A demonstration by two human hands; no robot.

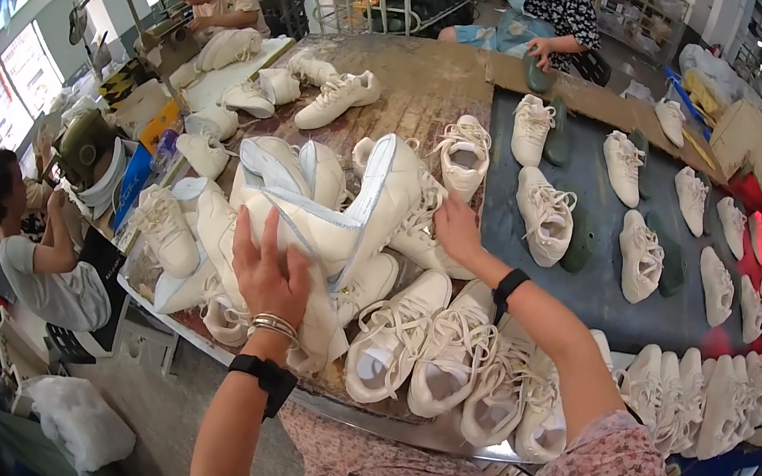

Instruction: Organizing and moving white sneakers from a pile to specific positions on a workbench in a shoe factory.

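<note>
White upper (345, 218) sits atop the shoe pile (425, 342). Your left hand (271, 271) lies flat on it, fingers spread; right hand (456, 229) pinches its edge. Support underneath when lifting.

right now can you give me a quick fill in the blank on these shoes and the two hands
1. The left hand lies flat on a pile of ____ shoe uppers.
2. The right hand reaches the pile from the ____ side.
3. Each wrist wears a ____ band.
4. On the dark belt, the shoes lie with dark ____ beside them.

Missing words: white; right; black; soles
</note>
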